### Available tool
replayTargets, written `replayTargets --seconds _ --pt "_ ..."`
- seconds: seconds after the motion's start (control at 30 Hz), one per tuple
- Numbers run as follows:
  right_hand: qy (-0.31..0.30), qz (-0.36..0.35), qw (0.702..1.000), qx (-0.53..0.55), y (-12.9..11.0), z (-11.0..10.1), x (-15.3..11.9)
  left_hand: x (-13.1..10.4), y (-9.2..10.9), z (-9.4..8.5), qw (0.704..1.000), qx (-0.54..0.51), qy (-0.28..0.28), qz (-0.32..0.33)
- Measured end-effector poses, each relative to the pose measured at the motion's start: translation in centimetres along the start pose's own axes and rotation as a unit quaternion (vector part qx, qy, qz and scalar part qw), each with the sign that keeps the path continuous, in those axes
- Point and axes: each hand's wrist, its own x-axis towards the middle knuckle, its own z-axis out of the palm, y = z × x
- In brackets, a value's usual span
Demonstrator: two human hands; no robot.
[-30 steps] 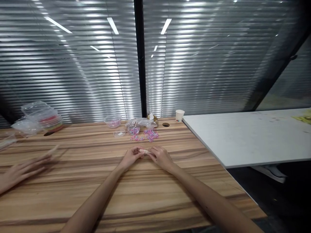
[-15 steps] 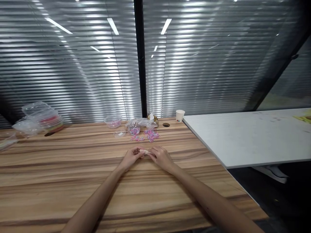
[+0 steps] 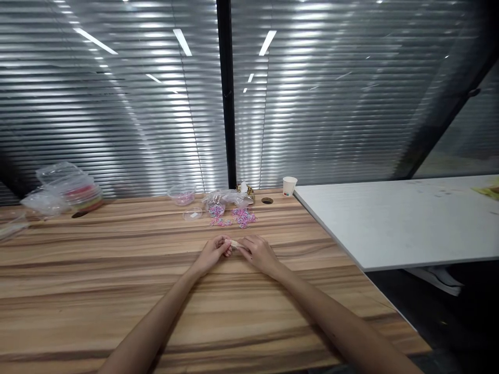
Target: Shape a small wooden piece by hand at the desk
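The left hand (image 3: 213,253) and right hand (image 3: 258,253) pinch a small pale piece (image 3: 234,243) between them over a wooden table (image 3: 97,291), handling apparently midway (taken up, not yet set down), with loose pink-and-blue strands (image 3: 243,216) lying beyond, near a clear tub (image 3: 171,194).

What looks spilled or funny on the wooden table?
The pink bits look spilled: they lie in loose heaps on the table, while more sit inside the clear tub. A lid lies in front of the tub, not on it. I can't see anything broken.
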Motion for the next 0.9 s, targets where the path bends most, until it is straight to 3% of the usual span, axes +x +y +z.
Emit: replayTargets --seconds 0.9 --pt "-0.012 -0.016 1.0 0.005 -0.08 -0.09 0.05 -0.08 0.12 0.24 0.998 0.058 0.02 -0.001"
